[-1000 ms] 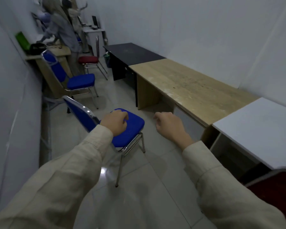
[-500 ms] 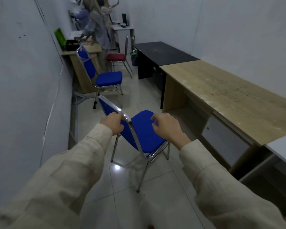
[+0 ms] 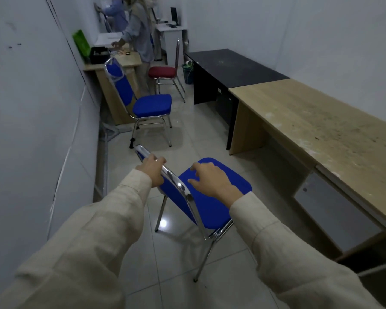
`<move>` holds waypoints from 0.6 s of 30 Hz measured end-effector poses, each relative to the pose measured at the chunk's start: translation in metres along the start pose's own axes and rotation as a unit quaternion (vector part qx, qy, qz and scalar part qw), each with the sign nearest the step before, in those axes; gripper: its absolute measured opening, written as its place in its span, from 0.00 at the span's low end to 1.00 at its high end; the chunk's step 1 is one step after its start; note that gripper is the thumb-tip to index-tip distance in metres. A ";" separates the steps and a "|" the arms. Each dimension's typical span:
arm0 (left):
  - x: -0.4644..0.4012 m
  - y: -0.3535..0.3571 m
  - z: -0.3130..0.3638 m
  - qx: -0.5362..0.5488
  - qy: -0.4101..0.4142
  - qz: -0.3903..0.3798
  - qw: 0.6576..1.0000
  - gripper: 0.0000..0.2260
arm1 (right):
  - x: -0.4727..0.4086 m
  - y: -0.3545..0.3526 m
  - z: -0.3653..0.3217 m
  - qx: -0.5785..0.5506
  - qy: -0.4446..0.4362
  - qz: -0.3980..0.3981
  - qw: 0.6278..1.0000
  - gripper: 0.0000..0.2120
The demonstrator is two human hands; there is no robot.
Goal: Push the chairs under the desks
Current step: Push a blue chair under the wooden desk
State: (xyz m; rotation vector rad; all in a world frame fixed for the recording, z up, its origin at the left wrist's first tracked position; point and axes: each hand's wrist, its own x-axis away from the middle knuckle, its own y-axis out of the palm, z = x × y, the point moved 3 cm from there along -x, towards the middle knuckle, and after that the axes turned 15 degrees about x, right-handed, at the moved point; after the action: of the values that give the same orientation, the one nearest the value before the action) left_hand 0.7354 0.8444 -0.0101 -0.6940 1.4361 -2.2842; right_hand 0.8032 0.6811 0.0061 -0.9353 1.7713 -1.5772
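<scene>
A blue chair [image 3: 218, 188] with a chrome frame stands on the tiled floor in front of me, its seat facing the wooden desk [image 3: 317, 128] on the right. My left hand [image 3: 153, 169] is closed around the chrome top rail of its backrest. My right hand [image 3: 207, 180] hovers over the seat just past the backrest, fingers spread, holding nothing. A second blue chair [image 3: 152, 104] stands farther back by the left wall, and a red chair [image 3: 162, 72] beyond it.
A black desk [image 3: 234, 65] adjoins the wooden desk along the right wall. A small wooden desk [image 3: 114, 63] with a black box and a green item stands at the left wall. People [image 3: 138, 30] work at the far end. A white wall runs close on my left.
I have stepped closer behind the near blue chair. My left hand has closed on its backrest rail, and my right hand has come over the seat with fingers opened.
</scene>
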 end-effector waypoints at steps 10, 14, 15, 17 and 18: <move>-0.080 -0.016 -0.043 -0.123 0.006 -0.065 0.990 0.30 | -0.083 0.024 -0.021 0.010 -0.002 -0.101 0.995 0.27; -0.127 -0.029 -0.050 -0.208 0.063 -0.146 0.965 0.26 | -0.112 0.039 -0.028 -0.024 0.010 -0.187 0.982 0.35; -0.137 -0.030 -0.052 -0.203 0.068 -0.183 0.960 0.25 | -0.118 0.041 -0.030 -0.033 0.016 -0.216 0.976 0.37; -0.156 -0.030 -0.056 -0.201 0.078 -0.249 0.944 0.24 | -0.130 0.045 -0.035 -0.043 0.032 -0.261 0.964 0.40; -0.164 -0.029 -0.058 -0.208 0.087 -0.277 0.934 0.25 | -0.136 0.048 -0.037 -0.050 0.044 -0.277 0.959 0.41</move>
State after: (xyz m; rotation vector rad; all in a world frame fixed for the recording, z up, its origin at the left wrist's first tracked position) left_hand 0.8347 0.9869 -0.0402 -1.1727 2.0559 -2.5098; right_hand 0.8470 0.8161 -0.0405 -1.5321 1.7538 -1.8977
